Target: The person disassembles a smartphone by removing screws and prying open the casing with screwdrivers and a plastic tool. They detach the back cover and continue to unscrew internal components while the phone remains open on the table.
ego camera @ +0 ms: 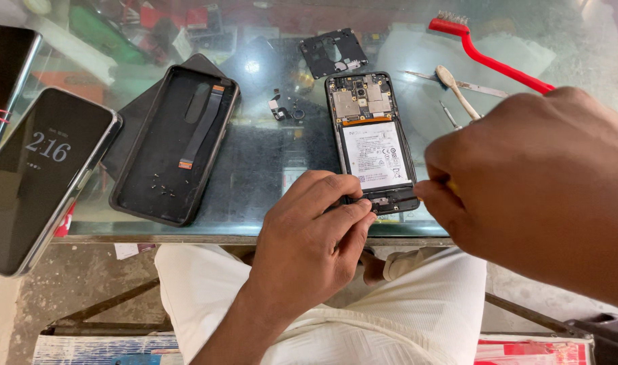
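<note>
From the head camera, the opened black smartphone with its back cover off (373, 145) lies flat on the glass-topped table (268, 169), its bottom end close to the near edge. The left hand (316, 226) pinches that bottom end from the left, thumb and fingers closed on the frame. The right hand (525, 182) sits just right of the same end, curled shut around a thin tool; only a sliver of yellow shows at its fingers, so the tool's kind cannot be made out.

The phone shows 1 white rectangular battery in the middle, an orange strip above it, and metal-shielded circuit boards and a camera lens at the top. The right hand covers the phone's lower right corner, and the tool tip is hidden. Glare on the glass blurs things beneath it.
</note>
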